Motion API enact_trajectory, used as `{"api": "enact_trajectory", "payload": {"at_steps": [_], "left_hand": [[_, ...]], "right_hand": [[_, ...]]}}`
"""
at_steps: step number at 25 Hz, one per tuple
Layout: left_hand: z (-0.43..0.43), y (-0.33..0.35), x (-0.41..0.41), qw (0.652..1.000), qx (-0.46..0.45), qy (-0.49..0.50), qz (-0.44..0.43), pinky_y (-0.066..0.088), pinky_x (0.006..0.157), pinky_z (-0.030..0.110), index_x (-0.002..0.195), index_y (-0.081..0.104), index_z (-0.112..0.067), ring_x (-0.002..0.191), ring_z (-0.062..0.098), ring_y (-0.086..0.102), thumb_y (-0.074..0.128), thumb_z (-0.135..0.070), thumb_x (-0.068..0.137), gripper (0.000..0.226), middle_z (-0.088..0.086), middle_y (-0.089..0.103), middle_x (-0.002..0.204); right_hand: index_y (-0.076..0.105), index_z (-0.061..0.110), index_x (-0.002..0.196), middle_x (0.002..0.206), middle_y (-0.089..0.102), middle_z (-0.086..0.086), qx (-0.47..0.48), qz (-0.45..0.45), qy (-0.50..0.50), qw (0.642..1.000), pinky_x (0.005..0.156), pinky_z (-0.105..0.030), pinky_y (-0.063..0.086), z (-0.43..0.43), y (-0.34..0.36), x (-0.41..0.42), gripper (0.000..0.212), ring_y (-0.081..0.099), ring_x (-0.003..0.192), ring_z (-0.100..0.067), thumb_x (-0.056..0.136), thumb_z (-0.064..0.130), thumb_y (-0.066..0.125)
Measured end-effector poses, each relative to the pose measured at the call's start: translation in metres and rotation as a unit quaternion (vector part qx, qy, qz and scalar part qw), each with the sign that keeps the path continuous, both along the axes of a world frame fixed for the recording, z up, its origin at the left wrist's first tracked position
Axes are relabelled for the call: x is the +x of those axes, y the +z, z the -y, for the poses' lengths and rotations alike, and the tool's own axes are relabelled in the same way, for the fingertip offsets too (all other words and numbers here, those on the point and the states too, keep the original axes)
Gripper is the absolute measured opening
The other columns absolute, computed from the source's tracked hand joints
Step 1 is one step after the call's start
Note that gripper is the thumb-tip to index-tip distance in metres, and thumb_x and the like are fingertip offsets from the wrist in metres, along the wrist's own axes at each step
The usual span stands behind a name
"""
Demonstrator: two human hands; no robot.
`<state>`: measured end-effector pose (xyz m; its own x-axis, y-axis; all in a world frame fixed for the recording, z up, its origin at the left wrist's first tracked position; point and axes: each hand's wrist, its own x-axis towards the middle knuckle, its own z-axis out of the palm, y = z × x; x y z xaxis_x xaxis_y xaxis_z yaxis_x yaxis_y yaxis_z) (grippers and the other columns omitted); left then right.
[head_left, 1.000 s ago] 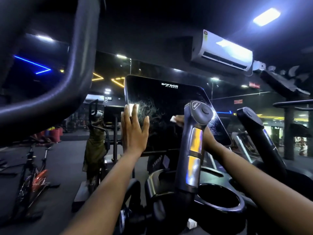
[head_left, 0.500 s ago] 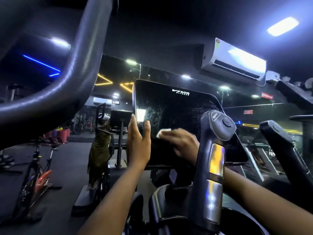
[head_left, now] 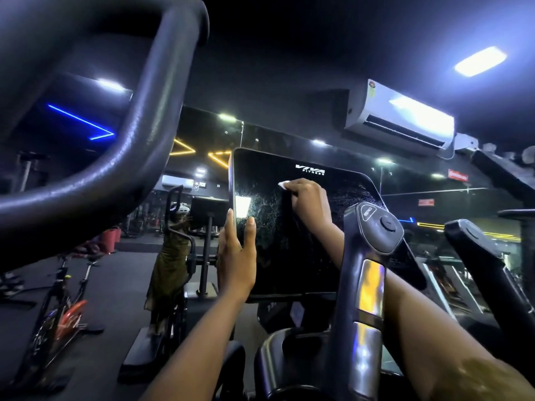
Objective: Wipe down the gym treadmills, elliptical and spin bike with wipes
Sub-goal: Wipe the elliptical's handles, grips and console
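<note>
Screen [head_left: 285, 267] — black, wet-streaked — white wipe [head_left: 282, 184]

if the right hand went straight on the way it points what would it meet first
The right hand, holding the wipe, points up-left along the console screen, so it would likely reach the screen's top left corner first, passing left of the VIVA logo.

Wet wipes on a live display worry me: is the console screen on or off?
Appears off: the console screen is black, showing only smears, a reflected light and the printed logo.
</note>
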<state>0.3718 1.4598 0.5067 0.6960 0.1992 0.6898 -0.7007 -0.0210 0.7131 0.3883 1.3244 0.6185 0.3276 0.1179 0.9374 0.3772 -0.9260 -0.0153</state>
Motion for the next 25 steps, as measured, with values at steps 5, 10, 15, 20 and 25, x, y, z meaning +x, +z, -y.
{"api": "enact_trajectory", "payload": {"at_steps": [5, 10, 15, 20, 25], "left_hand": [[-0.001, 0.004, -0.001, 1.0, -0.012, 0.015, -0.01, 0.022, 0.109, 0.032, 0.151, 0.018, -0.032, 0.142, 0.02, 0.025, 0.024, -0.063, 0.09, 0.068, 0.002, 0.022, 0.157], [-0.002, 0.002, -0.003, 0.999, -0.036, -0.012, -0.001, 0.017, 0.101, 0.021, 0.15, 0.021, -0.028, 0.142, 0.016, 0.025, 0.026, -0.059, 0.094, 0.064, 0.0, 0.023, 0.157], [-0.001, 0.003, -0.005, 0.997, -0.062, -0.048, -0.018, 0.018, 0.103, 0.024, 0.149, 0.021, -0.037, 0.141, 0.012, 0.026, 0.019, -0.08, 0.069, 0.091, -0.006, 0.022, 0.157], [-0.001, 0.002, -0.004, 0.996, -0.076, -0.048, -0.018, 0.018, 0.111, 0.028, 0.147, 0.027, -0.037, 0.141, 0.013, 0.027, 0.019, -0.078, 0.073, 0.085, -0.005, 0.026, 0.156], [-0.003, 0.004, -0.007, 0.999, -0.039, 0.002, -0.034, 0.02, 0.114, 0.035, 0.148, 0.026, -0.033, 0.142, 0.017, 0.028, 0.021, -0.068, 0.09, 0.068, -0.002, 0.028, 0.155]], "right_hand": [[0.072, 0.014, 0.104, 0.102, 0.07, -0.005, -0.173, 0.051, 0.089, 0.98, 0.073, -0.027, 0.05, -0.02, -0.067, -0.037, 0.029, 0.064, 0.081, -0.025, 0.086, 0.018, 0.05], [0.068, 0.004, 0.11, 0.11, 0.066, -0.011, -0.287, 0.011, 0.179, 0.941, 0.083, -0.021, 0.042, 0.009, -0.1, -0.062, 0.038, 0.057, 0.092, -0.019, 0.08, 0.008, 0.044], [0.074, 0.009, 0.099, 0.104, 0.071, -0.008, -0.015, 0.042, 0.077, 0.996, 0.09, -0.028, 0.047, -0.016, -0.026, -0.021, 0.027, 0.065, 0.097, -0.025, 0.082, 0.017, 0.054], [0.069, 0.016, 0.111, 0.116, 0.065, -0.004, -0.137, -0.01, 0.088, 0.987, 0.092, -0.027, 0.045, -0.04, -0.023, -0.014, 0.031, 0.057, 0.105, -0.015, 0.086, 0.016, 0.052], [0.068, 0.012, 0.111, 0.112, 0.066, -0.003, -0.254, -0.032, 0.177, 0.95, 0.08, -0.021, 0.044, -0.007, -0.104, -0.055, 0.033, 0.059, 0.091, -0.016, 0.083, 0.003, 0.054]]}}
